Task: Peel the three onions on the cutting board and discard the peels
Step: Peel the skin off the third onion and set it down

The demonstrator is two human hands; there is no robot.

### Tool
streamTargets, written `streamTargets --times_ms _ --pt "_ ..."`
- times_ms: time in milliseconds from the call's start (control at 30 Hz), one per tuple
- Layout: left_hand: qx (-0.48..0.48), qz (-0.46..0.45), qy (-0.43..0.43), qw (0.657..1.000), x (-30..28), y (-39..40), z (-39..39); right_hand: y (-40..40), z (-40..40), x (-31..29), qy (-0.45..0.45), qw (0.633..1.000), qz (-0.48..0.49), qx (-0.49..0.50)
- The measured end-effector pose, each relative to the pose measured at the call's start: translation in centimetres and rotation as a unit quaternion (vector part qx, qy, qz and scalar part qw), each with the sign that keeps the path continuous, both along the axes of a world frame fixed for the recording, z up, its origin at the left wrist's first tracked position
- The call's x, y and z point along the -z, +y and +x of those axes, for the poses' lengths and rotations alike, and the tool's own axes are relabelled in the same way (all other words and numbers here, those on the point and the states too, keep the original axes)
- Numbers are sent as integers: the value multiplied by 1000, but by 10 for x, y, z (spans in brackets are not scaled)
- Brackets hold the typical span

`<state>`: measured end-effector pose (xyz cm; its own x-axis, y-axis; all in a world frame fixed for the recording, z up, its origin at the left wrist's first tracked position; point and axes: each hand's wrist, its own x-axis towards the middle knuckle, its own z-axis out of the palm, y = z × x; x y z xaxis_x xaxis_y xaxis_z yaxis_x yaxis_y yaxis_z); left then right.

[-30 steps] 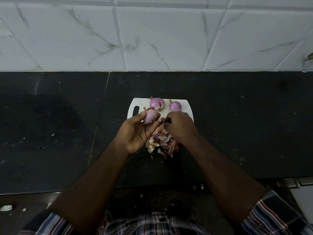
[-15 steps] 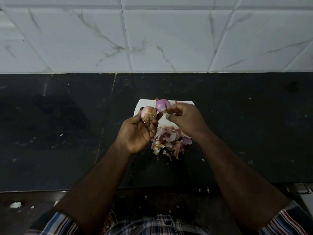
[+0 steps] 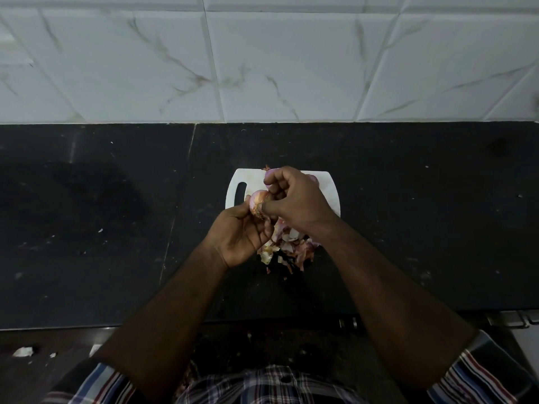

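Black stone worktop (image 3: 87, 228), white cutting board (image 3: 331, 196) at centre. Left hand (image 3: 239, 237) palm up, fingers curled round one onion (image 3: 258, 201), held above board's near edge. Right hand (image 3: 294, 199) fingers bent, pinching at that onion's root end, apparently stripping skin. Two further onions (image 3: 312, 178) mostly hidden behind right hand; peeled state not determinable. Peels (image 3: 287, 246) heaped on worktop just below board, not yet discarded. Judged well advanced: last skin on held onion and disposal outstanding.
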<state>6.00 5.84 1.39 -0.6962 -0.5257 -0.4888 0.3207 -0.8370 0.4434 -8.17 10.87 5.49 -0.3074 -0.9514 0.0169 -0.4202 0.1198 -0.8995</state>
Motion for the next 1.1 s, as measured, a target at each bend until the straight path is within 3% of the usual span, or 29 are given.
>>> streamTargets --times_ms 300,867,1100 --pt "6 -21 -49 999 -4 3 -10 -4 -13 -5 -28 994 105 -13" --pt "-28 -47 -109 993 -7 3 -22 -20 -16 15 -5 989 144 43" --pt "-52 -45 -143 987 -8 5 -31 -21 -19 14 -71 983 159 55"
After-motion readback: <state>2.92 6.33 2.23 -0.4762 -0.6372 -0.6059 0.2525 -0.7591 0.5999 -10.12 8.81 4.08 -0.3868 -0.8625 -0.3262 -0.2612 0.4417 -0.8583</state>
